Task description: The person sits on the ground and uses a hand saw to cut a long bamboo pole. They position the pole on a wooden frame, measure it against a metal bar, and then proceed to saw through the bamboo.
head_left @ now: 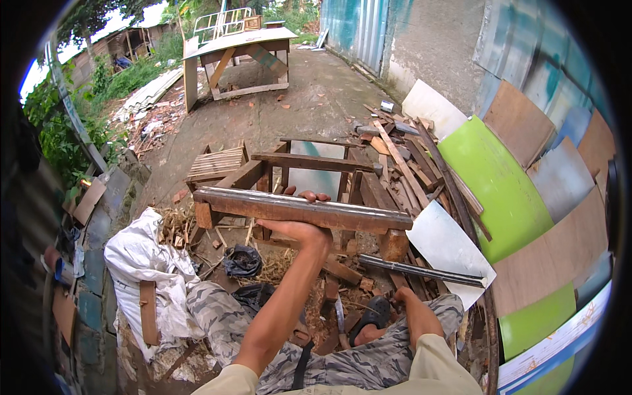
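A brown wooden frame [368,218] with a metal strip along its near bar stands in front of me, its far end away from me. My left hand [299,227] is wrapped round that near bar from below, with fingertips showing over the far side. My right hand [407,303] is low by my right knee, its fingers curled; what they grip, if anything, is hidden. Just above it a dark grooved metal strip [421,270] lies slantwise, partly over a white sheet [454,253]. Between my legs is a curved blade-like tool [340,315] among wood scraps.
Wood offcuts [408,158] are piled at the right, beside leaning green [497,191] and brown panels [553,253]. A white sack [148,263] lies at my left, near a black plastic bag [243,261]. A slatted crate [217,162] and a wooden table [243,56] stand beyond.
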The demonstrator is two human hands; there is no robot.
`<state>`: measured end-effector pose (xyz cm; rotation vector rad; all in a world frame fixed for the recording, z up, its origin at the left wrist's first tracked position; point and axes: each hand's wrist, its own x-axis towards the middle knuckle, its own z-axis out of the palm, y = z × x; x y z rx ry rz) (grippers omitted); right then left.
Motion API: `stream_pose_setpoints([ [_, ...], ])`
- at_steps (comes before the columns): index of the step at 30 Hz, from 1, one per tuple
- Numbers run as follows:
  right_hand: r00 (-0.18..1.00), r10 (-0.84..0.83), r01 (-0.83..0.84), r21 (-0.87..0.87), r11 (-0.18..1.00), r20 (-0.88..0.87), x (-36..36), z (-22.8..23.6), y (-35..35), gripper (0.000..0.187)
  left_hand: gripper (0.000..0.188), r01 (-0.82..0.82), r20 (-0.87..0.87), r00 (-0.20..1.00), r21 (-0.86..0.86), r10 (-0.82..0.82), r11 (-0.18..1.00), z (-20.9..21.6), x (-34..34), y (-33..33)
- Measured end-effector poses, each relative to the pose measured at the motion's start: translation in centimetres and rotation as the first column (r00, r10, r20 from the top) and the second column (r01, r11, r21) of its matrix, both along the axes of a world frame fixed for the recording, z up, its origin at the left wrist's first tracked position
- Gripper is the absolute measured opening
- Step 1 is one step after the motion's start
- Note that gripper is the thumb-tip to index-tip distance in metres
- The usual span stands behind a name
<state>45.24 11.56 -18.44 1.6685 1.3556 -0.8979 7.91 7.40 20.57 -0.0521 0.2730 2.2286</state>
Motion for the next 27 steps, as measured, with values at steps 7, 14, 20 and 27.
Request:
stream_pose_setpoints([
  [7, 0.931, -0.253, 0.355, 0.497, 0.792, -0.263, -9.7, 9.9, 0.2, 0.066, 0.107, -0.035, -0.019, 0.999, 0.015, 0.035, 0.999, -1.2, -1.1, -2.3],
  [14, 0.420, 0.855, 0.612, 0.790, -0.019, -0.305, -16.2, 24.2, -2.5, 0.082, 0.108, -0.036, -0.012, 0.999, -0.019, 0.036, 0.999, -2.8, -1.1, -4.7],
  [20, 0.084, 0.978, 0.703, 0.707, 0.076, -0.189, -17.1, 29.1, 0.1, 0.078, 0.105, -0.010, -0.007, 1.000, -0.012, 0.010, 1.000, -2.0, -0.3, -3.4],
  [27, 0.203, 0.947, 0.704, 0.709, 0.035, -0.249, -22.3, 37.0, 0.5, 0.082, 0.103, 0.042, -0.231, 0.970, -0.140, -0.074, 0.989, 5.9, -6.3, -0.5],
])
